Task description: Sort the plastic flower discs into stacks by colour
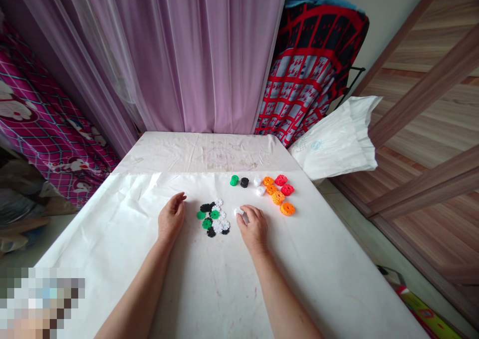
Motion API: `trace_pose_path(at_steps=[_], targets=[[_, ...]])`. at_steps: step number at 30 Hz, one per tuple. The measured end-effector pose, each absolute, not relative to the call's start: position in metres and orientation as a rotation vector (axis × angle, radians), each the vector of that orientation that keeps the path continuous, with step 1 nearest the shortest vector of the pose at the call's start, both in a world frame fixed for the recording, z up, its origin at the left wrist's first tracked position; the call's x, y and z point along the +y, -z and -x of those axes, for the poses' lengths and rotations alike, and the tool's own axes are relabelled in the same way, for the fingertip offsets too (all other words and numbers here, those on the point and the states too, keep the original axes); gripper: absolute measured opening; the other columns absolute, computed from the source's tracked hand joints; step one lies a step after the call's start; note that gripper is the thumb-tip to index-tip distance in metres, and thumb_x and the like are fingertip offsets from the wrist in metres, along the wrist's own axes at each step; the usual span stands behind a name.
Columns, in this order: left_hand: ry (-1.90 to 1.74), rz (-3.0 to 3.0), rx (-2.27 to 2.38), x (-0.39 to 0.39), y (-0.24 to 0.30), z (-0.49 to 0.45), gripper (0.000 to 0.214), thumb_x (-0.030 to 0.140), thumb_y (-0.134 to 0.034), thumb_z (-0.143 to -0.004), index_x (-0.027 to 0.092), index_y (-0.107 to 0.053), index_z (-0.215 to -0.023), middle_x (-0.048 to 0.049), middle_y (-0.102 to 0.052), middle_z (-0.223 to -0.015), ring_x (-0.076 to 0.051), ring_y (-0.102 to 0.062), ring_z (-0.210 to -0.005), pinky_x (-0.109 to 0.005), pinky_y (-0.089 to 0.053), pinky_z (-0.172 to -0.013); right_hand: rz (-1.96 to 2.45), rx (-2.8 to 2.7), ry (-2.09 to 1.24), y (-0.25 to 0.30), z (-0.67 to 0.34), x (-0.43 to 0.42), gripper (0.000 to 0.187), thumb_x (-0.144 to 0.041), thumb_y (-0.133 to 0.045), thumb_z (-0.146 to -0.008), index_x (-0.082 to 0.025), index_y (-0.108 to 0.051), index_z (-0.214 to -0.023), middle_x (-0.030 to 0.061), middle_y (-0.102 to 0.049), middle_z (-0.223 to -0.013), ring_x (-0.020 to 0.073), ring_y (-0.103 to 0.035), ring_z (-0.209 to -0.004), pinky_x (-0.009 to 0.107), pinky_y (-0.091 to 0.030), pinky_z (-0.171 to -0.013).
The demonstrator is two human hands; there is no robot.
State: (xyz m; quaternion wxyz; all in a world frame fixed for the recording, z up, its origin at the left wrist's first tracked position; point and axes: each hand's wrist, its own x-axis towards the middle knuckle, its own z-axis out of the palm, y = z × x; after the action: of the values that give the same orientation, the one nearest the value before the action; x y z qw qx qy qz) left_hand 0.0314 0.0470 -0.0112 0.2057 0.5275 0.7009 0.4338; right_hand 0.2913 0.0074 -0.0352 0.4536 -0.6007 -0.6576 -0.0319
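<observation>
A loose pile of black, green and white toothed plastic discs (214, 220) lies on the white-covered table (209, 289) between my hands. My right hand (254, 225) rests just right of the pile, its fingers pinched on one white disc (238, 211). My left hand (171, 217) lies on the table left of the pile, fingers curled loosely, holding nothing I can see. Farther back stand small sorted stacks: green (234, 180), black (244, 182), white (258, 185), orange (279, 198) and red (283, 184).
A purple curtain (179, 54) hangs behind the table. A red and black patterned cloth (314, 64) drapes at the back right, with a white plastic bag (337, 139) beside the table's right edge. Pink patterned bedding (37, 124) lies at the left.
</observation>
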Motion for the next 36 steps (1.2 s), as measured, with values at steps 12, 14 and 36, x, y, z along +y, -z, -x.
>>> trace_pose_path(at_steps=[12,14,36], targets=[[-1.197,-1.49,1.955,0.048,0.013,-0.031,0.035,0.029,-0.049,-0.084,0.026,-0.066,-0.113,-0.0017,-0.077,-0.106,-0.018,-0.072,-0.094,-0.032,-0.055,-0.089,1.309,-1.99,-0.132,0.021,-0.258,-0.021,0.022,-0.021,-0.072,-0.077,-0.025,-0.064,-0.097,0.0023,-0.074,-0.098,0.0224,-0.063,-0.097,0.035,-0.046,-0.085],[-1.193,-1.489,1.957,0.047,0.012,-0.031,0.035,0.03,-0.049,-0.084,0.026,-0.066,-0.114,-0.0017,-0.077,-0.107,-0.019,-0.072,-0.095,-0.033,-0.055,-0.089,1.353,-2.031,-0.145,0.021,-0.256,-0.019,0.022,-0.02,-0.072,-0.077,-0.025,-0.064,-0.096,0.0009,-0.074,-0.095,0.022,-0.062,-0.097,0.034,-0.045,-0.084],[-1.2,-1.517,1.944,0.046,0.01,-0.03,0.035,0.03,-0.05,-0.083,0.025,-0.067,-0.113,-0.0014,-0.078,-0.105,-0.018,-0.072,-0.092,-0.032,-0.056,-0.088,1.457,-1.652,0.123,0.029,-0.299,0.004,0.013,-0.023,-0.058,-0.09,-0.021,-0.069,-0.097,0.0075,-0.073,-0.094,0.0223,-0.06,-0.088,0.037,-0.047,-0.083]])
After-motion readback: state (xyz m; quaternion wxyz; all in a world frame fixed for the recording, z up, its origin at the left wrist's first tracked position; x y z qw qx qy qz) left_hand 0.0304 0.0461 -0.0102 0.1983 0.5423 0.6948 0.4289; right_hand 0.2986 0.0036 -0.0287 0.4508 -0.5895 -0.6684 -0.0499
